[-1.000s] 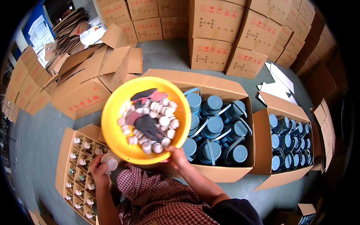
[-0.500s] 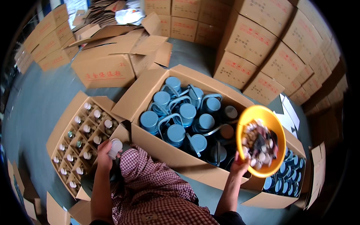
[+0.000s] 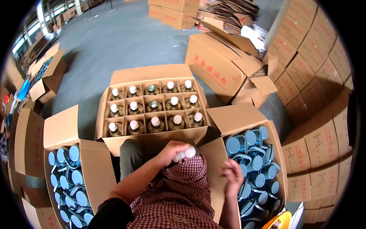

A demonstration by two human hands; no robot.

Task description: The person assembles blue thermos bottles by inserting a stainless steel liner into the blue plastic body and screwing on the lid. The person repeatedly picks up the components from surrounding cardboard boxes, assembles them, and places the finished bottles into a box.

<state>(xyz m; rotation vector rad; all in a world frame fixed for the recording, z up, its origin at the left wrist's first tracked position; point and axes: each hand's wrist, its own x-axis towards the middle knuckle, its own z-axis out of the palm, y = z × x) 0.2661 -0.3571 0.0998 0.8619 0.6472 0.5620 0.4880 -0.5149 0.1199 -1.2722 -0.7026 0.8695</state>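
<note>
My left hand is closed around a few white plastic caps above my checked apron. Empty, its fingers loosely bent and apart, my right hand hovers beside the right-hand carton of blue lidded jugs. In front of me stands a divided carton with a glass bottle in each visible compartment. Most bottles wear a white cap; two have bare greenish tops. Only part of a yellow bowl shows at the lower right edge.
A second carton of blue jugs stands at my left, its flaps raised. Beyond the bottles lies an open carton. Stacked cartons wall off the right side. Flattened cardboard is piled at the back.
My view has swung left, toward the bottle carton. The right hand has let go of the yellow bowl, now at the lower right. The left hand still holds the caps.
</note>
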